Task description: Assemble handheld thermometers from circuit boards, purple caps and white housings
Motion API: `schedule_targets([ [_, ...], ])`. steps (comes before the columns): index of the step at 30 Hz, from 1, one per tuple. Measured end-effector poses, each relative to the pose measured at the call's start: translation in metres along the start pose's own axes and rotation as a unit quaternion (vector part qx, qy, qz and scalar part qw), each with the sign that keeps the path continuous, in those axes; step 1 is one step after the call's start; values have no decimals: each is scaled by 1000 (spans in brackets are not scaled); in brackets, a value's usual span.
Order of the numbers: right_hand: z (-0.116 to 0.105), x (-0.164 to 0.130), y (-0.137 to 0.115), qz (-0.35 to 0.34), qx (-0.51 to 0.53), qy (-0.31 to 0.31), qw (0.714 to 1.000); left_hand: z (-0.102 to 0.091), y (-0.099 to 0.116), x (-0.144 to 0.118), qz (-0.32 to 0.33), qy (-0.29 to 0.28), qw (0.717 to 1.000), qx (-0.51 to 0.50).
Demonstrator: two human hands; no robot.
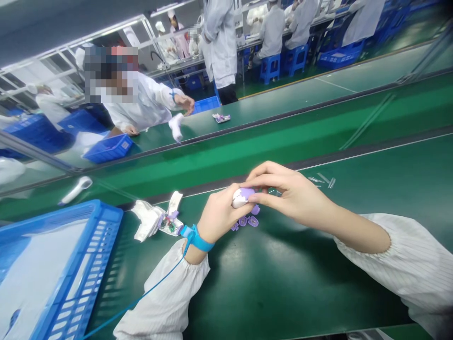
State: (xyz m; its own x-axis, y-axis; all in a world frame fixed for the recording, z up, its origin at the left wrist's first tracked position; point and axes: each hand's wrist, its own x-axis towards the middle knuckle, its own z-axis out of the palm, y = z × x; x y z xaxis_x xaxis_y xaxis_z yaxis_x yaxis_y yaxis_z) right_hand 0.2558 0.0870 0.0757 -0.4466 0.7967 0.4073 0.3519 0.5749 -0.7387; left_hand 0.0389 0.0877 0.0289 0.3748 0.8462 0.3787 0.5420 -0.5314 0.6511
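**Two hands closed on one small white-and-purple part**

Both hands meet over the near green table [283, 283], a little left of centre. The left hand [221, 215], with a blue wrist strap [196, 238] and its cord [141, 297] trailing toward the near left, is curled shut around the small white-and-purple part [241, 197], which sits at its fingertips. The right hand [286, 191] comes in from the right; its thumb and forefinger pinch the purple end of the same part, and the other fingers arch loosely above it, not fully closed. The part is thus held between the two hands, lifted off the table.

Just beneath the hands, a few loose purple pieces [247, 221] lie on the table. Just left of the left wrist lies an opened white device shell [155, 218] with a small circuit board showing in it. At the near left stands a blue plastic crate [81, 264]. Right of the hands, some small clear bits [323, 180] lie near the table's far edge.

Farther off, on the conveyor belt [318, 127], a white handheld device [76, 189] rests at the left. Across the belt a person in a white coat [141, 101] leans over the far table, holding a white item [176, 126], with another blue crate [109, 147] beside them and a small purple-and-white unit [221, 118] to the right. More people in white coats work in the background.
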Motion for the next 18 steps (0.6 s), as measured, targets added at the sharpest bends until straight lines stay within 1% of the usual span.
schedule_targets([
  [2, 3, -2, 2, -42, -18, -8, 999, -3, -2, 0, 23, -26, 999, 10],
  [4, 7, -5, 3, -55, -36, -6, 998, -6, -2, -1, 43, -47, 998, 22],
  [6, 9, -8, 1, -30, -43, 2, 999, -8, 2, -3, 47, -63, 996, 38],
  [8, 11, -8, -3, 12, -39, 4, 999, -8, 7, -6, 34, -74, 995, 51],
  [10, 12, -6, -7, 49, -18, -2, 999, -7, 13, -8, 6, -79, 995, 55],
  [12, 11, -2, -9, 65, 5, -14, 998, -5, 16, -7, -35, -77, 995, 43],
  [14, 6, 2, -7, 54, 16, -12, 998, -4, 17, -4, -66, -73, 995, 6],
  [15, 1, 3, -5, 43, 18, 0, 999, -5, 16, -1, -68, -71, 995, -19],
  [17, -12, 5, 0, 27, 29, 45, 998, -10, 13, 4, -53, -57, 995, -55],
  [18, -20, 6, 2, 25, 36, 66, 997, -13, 10, 6, -42, -43, 997, -57],
])
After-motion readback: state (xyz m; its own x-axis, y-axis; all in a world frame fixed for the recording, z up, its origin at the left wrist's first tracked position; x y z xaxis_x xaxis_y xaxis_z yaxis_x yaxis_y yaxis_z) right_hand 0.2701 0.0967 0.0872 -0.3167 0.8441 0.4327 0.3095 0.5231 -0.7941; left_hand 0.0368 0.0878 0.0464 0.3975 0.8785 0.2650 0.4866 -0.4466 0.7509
